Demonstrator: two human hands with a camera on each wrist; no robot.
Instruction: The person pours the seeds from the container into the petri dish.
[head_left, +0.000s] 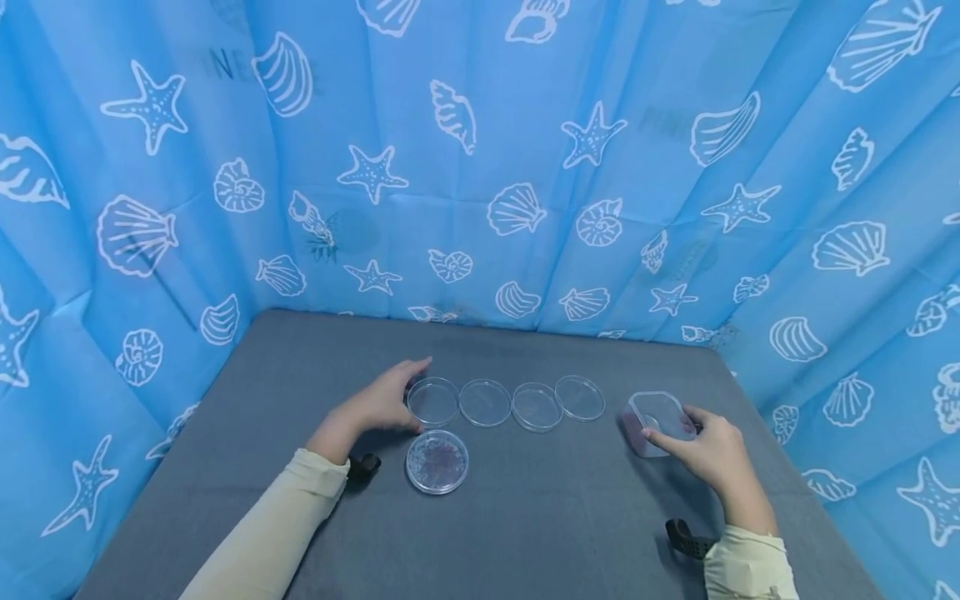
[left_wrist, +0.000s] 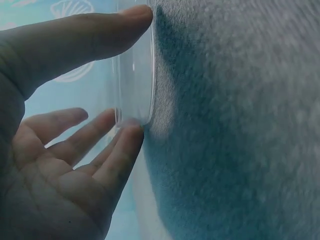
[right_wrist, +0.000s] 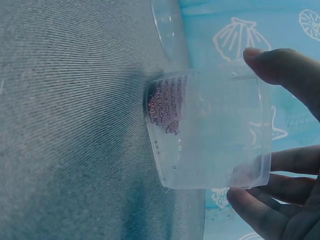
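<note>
Toward the right edge of the table (head_left: 555, 533), a tub (right_wrist: 215, 130) is being gripped at its rim by the right hand (head_left: 712, 452); the leftmost dish (head_left: 433, 403) is being pinched by the left hand (head_left: 381, 403).

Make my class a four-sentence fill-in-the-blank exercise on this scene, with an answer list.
The clear container is in the person's ____ grip.
The row has ____ clear round dishes.
In the head view, the dish in front of the row sits near its ____ end.
The curtain behind the table is ____ with white prints.

Missing words: right; four; left; blue.
</note>
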